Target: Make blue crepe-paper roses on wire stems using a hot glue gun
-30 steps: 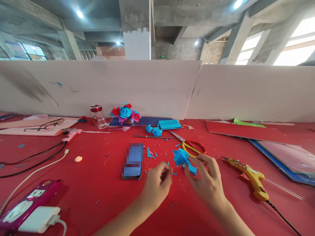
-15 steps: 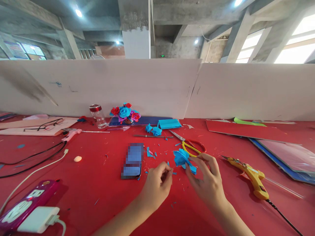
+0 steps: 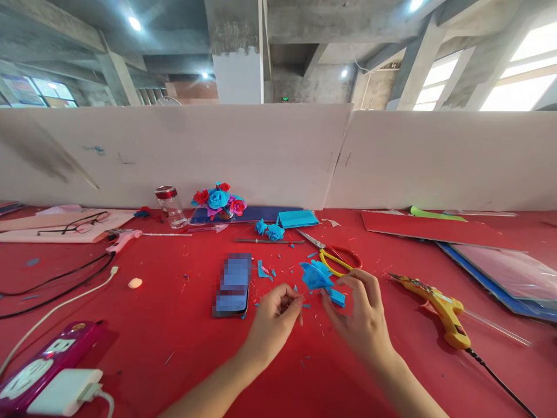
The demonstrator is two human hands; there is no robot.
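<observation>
Your R hand [image 3: 365, 316] is at the blue paper flower [image 3: 315, 275], can't tell if gripping, well short of tabletop [image 3: 152, 342] far edge; L hand [image 3: 272, 322] curled, contents unclear, nr phone [image 3: 232, 285].

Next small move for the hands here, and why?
I'd likely pinch the blue paper flower firmly with the right hand: its thumb and index finger look parted at the flower's edge, and a secure grip isn't visible. The left hand, fingertips together, is apart from the flower.
</observation>
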